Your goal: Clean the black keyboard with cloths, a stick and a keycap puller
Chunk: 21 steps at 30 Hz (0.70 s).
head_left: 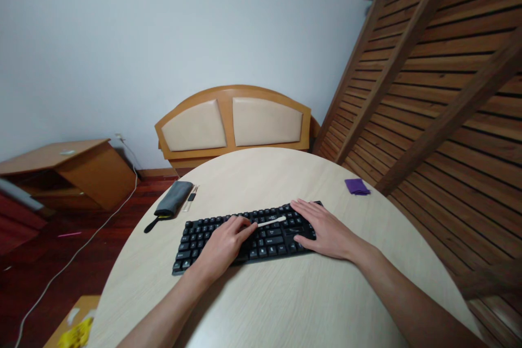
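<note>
A black keyboard [273, 240] lies across the round table in front of me. My left hand [228, 240] rests over its left-middle keys, fingers closed on a slim white stick with a thicker, swab-like tip [272, 222]. The stick points right, low over the upper keys; I cannot tell whether its tip touches them. At the keyboard's right end, my right hand [326, 230] is spread, thumb and fingers apart on the keys and the edge. It holds nothing.
Left on the table [261, 171] are a dark grey pouch [174, 199] with a strap and a small clear-and-black item [191, 197]. A folded purple cloth [357, 186] lies right. Beyond stand a padded headboard [228, 119], a slatted wooden panel [428, 70] and a low cabinet [85, 174].
</note>
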Each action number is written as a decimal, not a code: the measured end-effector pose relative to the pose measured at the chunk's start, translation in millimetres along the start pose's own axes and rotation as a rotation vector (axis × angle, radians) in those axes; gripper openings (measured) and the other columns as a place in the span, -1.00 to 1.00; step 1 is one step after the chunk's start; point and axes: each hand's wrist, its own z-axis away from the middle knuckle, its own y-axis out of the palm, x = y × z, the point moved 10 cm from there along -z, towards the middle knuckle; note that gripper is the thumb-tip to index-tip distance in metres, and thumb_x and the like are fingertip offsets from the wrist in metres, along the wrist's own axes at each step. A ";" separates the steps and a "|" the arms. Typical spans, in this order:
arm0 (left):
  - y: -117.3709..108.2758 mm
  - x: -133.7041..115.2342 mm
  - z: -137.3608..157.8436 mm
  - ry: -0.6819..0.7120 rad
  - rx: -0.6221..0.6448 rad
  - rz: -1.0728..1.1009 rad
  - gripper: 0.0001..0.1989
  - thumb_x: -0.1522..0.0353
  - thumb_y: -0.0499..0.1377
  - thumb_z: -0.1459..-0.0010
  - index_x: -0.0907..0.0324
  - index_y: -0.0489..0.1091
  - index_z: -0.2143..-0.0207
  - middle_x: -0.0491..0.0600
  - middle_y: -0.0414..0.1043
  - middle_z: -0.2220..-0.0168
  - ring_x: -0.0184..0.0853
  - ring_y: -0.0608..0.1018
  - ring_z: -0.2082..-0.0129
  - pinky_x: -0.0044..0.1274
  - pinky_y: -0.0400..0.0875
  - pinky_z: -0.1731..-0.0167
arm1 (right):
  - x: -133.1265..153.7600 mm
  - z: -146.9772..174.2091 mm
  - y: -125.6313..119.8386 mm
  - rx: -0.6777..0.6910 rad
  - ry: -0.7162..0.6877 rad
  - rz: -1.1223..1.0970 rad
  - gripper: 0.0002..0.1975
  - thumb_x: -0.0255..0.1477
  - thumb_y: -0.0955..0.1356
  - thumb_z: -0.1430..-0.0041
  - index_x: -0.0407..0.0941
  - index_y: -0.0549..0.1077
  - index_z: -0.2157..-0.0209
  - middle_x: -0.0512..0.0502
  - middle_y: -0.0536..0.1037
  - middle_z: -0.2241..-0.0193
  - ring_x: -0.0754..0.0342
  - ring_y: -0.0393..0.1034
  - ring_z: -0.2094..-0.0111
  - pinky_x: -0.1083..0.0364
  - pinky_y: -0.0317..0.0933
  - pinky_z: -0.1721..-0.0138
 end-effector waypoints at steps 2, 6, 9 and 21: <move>2.7 -2.6 -2.3 -0.002 0.005 -0.004 -0.46 0.64 0.03 -0.26 0.12 0.32 -0.23 0.06 0.43 0.03 -0.19 0.48 0.07 -0.32 0.51 0.10 | 1.1 -0.1 -0.8 0.000 -0.002 -0.005 -0.19 -0.10 0.36 -0.22 -0.09 0.12 -0.40 -0.23 0.19 -0.36 -0.23 0.05 -0.37 -0.29 -0.03 -0.34; 5.0 -4.9 -8.4 -0.012 0.003 -0.015 -0.46 0.65 0.04 -0.24 0.11 0.34 -0.21 0.06 0.43 0.03 -0.18 0.48 0.06 -0.32 0.51 0.09 | 1.4 -0.6 -1.9 -0.003 0.002 -0.018 -0.19 -0.10 0.37 -0.21 -0.06 0.11 -0.40 -0.22 0.21 -0.36 -0.24 0.06 -0.37 -0.30 -0.02 -0.34; 8.0 -8.8 -16.1 -0.002 0.028 -0.021 -0.48 0.65 0.06 -0.25 0.13 0.35 -0.20 0.06 0.44 0.03 -0.18 0.47 0.04 -0.32 0.50 0.06 | 0.3 -0.7 -1.6 0.000 0.005 -0.015 -0.18 -0.08 0.37 -0.20 -0.08 0.11 -0.40 -0.24 0.22 -0.35 -0.24 0.06 -0.36 -0.29 -0.02 -0.34; 19.4 -25.3 -42.1 0.030 0.082 -0.031 -0.57 0.56 0.04 -0.33 0.14 0.38 -0.19 0.05 0.44 0.02 -0.21 0.47 0.05 -0.37 0.49 0.04 | -7.8 0.9 2.7 -0.007 0.025 -0.009 -0.11 0.03 0.36 -0.19 -0.09 0.06 -0.41 -0.27 0.19 -0.37 -0.22 0.07 -0.36 -0.26 -0.01 -0.35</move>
